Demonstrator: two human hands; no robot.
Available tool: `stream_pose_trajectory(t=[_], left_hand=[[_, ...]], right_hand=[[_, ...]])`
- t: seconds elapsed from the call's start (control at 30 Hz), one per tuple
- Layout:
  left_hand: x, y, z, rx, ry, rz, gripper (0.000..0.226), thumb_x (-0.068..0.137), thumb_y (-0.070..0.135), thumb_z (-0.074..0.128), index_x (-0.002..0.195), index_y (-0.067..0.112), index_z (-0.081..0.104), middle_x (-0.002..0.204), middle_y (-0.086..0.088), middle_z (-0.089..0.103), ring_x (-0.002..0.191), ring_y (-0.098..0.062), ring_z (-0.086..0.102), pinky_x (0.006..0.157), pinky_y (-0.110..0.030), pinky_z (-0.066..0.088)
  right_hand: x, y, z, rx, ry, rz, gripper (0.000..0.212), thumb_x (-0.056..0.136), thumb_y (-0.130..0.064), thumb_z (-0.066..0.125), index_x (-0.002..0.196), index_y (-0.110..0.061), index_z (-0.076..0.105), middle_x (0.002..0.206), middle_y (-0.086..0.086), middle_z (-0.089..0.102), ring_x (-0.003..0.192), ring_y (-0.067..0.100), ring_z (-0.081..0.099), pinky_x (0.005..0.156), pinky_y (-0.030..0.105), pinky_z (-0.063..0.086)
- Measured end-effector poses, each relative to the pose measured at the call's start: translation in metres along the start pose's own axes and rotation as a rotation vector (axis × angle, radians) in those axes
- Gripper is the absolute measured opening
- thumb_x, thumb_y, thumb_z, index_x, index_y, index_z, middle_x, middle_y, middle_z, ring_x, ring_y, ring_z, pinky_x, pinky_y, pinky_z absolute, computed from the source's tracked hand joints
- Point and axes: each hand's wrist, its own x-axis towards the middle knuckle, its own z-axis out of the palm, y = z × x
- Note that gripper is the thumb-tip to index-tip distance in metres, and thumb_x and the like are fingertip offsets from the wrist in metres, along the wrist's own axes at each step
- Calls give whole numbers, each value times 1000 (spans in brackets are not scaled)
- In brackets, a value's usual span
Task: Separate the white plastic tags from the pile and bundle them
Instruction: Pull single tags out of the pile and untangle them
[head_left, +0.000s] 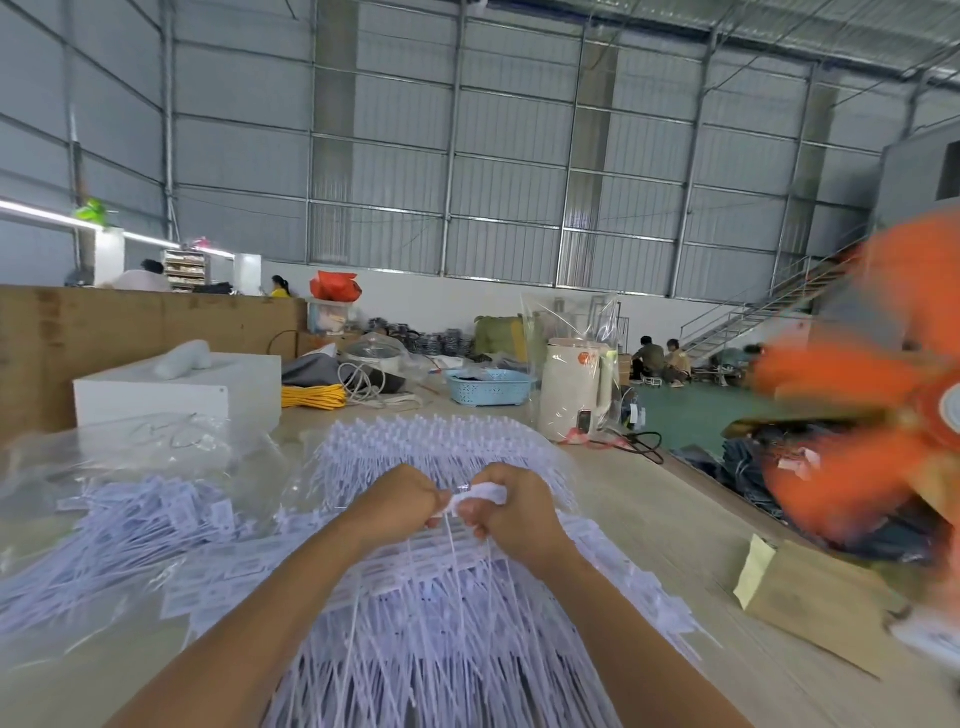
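Big grey metal walls (467, 156) stand far behind a long, pale table (649, 519) in a very large room. On the table lies a big pile of white plastic tags (431, 613), spread out like a fan right in front of the person. Both hands are up over the middle of the pile, close together. The left hand (400, 499) and the right hand (511, 512) each have their fingers curled tight around a small bunch of tags (480, 493) (its long thin tails hang down between the two wrists). More tags lie in clear plastic bags (130, 499) to the left. Farther back sit a blue basket (488, 389), a white jug (571, 389) and a yellow cord (311, 397). Something orange and blurry (857, 415) fills the right side.
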Motion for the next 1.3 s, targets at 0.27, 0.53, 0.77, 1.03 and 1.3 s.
stream_pose_trajectory(t=[0.27, 0.53, 0.77, 1.03, 1.3], left_hand=[[-10, -2, -10, -46, -95, -16, 49, 94, 30, 57, 47, 15, 51, 40, 7, 51, 36, -5, 46, 44, -15, 36], [-19, 11, -3, 91, -205, 50, 37, 93, 3, 45, 57, 10, 40, 58, -3, 38, 49, -14, 33, 46, -19, 29], [-20, 33, -12, 292, -169, 100, 35, 86, 1, 46, 55, 14, 36, 57, -1, 34, 51, -13, 31, 48, -26, 22], [-16, 34, -10, 279, -112, 78, 5, 88, 17, 56, 89, 12, 56, 78, -3, 53, 60, -9, 50, 48, -19, 40], [-17, 18, -18, 355, -117, 2, 27, 91, 34, 53, 94, 12, 68, 66, -2, 66, 66, -18, 61, 83, -31, 51]], right_hand=[[8, 14, -33, 212, 301, 32, 17, 80, 1, 65, 64, 0, 59, 54, 6, 56, 49, 16, 49, 49, 24, 41], [5, -26, -42, 592, -223, 416, 5, 88, 2, 58, 83, 1, 58, 72, 13, 62, 53, 14, 58, 44, 18, 47], [1, -18, -16, 447, -239, 378, 11, 83, 0, 67, 89, 1, 57, 83, 18, 66, 72, 29, 68, 66, 34, 59], [1, -13, -13, 375, -150, 251, 14, 80, 4, 69, 75, -2, 58, 68, 16, 65, 56, 24, 66, 58, 30, 56], [3, -9, -2, 322, -71, 171, 12, 80, 8, 67, 78, 3, 57, 68, 12, 59, 49, 13, 62, 50, 21, 52]])
